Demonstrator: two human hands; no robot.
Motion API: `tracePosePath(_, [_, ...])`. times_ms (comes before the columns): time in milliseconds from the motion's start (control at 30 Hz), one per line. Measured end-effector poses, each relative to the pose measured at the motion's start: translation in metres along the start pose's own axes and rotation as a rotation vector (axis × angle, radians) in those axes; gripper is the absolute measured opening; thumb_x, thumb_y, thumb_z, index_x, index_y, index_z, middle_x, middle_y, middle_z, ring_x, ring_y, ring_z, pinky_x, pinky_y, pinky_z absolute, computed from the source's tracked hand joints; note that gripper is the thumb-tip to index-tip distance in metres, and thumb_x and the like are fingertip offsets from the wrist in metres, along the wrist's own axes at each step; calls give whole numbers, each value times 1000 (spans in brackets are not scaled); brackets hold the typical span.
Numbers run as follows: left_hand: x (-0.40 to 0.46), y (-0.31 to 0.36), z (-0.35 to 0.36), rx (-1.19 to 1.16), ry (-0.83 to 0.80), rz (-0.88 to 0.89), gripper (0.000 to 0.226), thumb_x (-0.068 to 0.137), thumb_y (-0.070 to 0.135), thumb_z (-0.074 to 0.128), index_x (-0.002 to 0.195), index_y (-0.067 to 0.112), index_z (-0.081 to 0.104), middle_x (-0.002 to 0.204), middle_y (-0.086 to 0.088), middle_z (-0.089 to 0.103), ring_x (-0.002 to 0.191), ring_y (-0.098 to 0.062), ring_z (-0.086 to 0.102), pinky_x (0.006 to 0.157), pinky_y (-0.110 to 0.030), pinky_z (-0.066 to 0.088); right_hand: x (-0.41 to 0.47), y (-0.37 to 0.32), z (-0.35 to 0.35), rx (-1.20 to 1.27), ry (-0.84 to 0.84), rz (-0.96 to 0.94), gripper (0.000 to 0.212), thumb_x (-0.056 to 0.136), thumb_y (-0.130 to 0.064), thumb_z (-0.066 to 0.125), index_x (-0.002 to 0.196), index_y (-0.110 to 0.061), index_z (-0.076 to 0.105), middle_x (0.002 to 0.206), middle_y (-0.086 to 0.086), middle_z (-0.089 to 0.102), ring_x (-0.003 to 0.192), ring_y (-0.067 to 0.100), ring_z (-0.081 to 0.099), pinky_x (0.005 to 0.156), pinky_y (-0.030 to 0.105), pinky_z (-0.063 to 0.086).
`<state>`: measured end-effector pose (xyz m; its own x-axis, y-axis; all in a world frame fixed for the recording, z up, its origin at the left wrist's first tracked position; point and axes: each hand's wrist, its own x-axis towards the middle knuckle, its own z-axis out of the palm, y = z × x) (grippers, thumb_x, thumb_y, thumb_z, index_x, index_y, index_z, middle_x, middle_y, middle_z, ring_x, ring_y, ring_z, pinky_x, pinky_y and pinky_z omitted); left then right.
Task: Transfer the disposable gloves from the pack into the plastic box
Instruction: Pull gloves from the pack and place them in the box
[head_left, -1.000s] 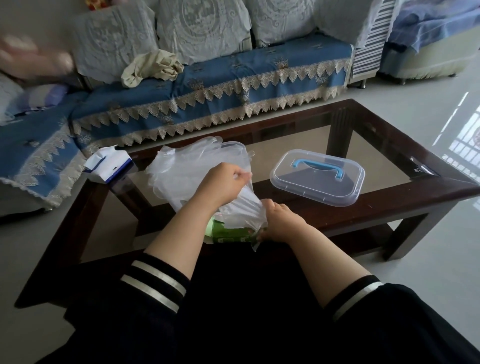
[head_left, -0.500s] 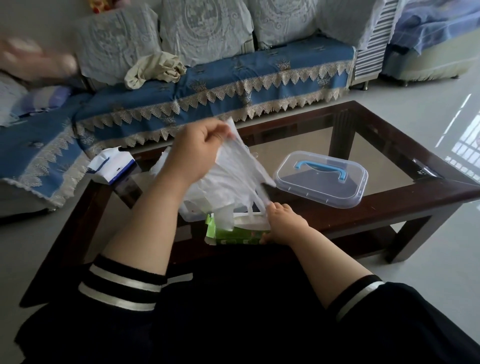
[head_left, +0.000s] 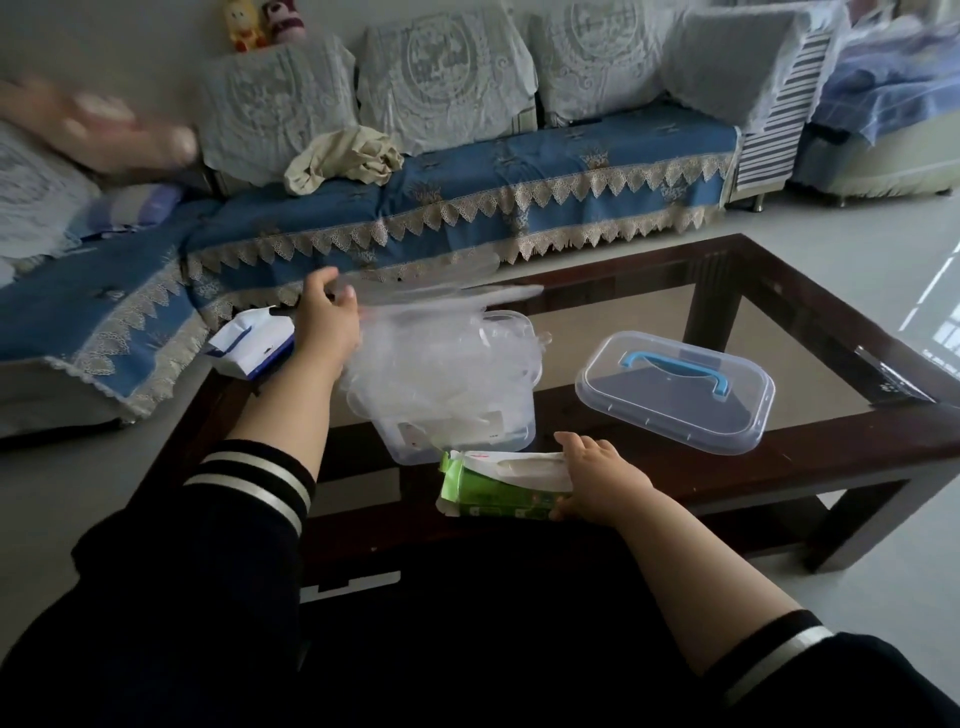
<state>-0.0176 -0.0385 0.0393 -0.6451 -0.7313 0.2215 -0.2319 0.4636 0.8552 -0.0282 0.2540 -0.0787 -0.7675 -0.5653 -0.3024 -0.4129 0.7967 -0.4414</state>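
Gloves going from pack to box on a glass-topped table.

A sofa (head_left: 467, 192) with a blue cover stands behind the table (head_left: 727, 462). On the glass lies the lid (head_left: 675, 392) with a blue handle, right of the clear box (head_left: 467, 395), which is heaped with gloves (head_left: 447, 353). The green pack (head_left: 493, 486) lies at the table's near edge, just in front of the box. The left hand (head_left: 324, 319) pinches a glove above the box; the right hand (head_left: 597, 480) grips the pack's right end.

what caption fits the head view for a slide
Left hand lays clear gloves over the plastic box while right hand steadies the green pack.
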Motion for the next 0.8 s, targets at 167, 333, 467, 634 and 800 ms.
tracePosePath(167, [5, -28, 7, 203, -8, -36, 39, 99, 26, 49, 137, 22, 40, 122, -9, 62, 83, -24, 64, 83, -42, 55, 3, -1, 0, -16, -9, 2, 104, 73, -37, 80, 151, -21, 14, 150, 0, 32, 140, 24, 25, 111, 48, 33])
tracePosePath(333, [4, -39, 14, 268, 96, -15, 35, 100, 17, 46, 135, 16, 43, 125, -12, 59, 113, -30, 57, 87, -38, 45, 4, -2, 1, -32, 1, 11, 104, 72, -37, 80, 151, -22, 14, 148, 1, 34, 138, 24, 27, 111, 47, 34])
tracePosePath(467, [2, -43, 23, 168, 164, -76, 35, 100, 9, 40, 134, 18, 43, 126, -11, 56, 116, -25, 55, 82, -30, 39, 5, -4, 1, -37, -5, 8, 103, 73, -37, 80, 151, -22, 14, 148, 2, 35, 138, 24, 29, 111, 46, 34])
tracePosePath(634, [-4, -38, 31, 129, 237, -128, 37, 99, 1, 35, 131, 16, 45, 133, -10, 50, 116, -20, 53, 80, -24, 37, 5, -5, 0, -32, -28, 14, 101, 74, -37, 79, 151, -22, 15, 148, 3, 35, 137, 24, 29, 111, 46, 33])
tracePosePath(800, [-13, -34, 25, 321, 278, 0, 24, 101, 17, 42, 123, 16, 51, 133, -12, 48, 120, -29, 47, 80, -35, 39, 6, -10, 2, -12, 1, 36, 96, 76, -58, 69, 150, -25, 17, 148, 5, 34, 137, 28, 28, 110, 48, 33])
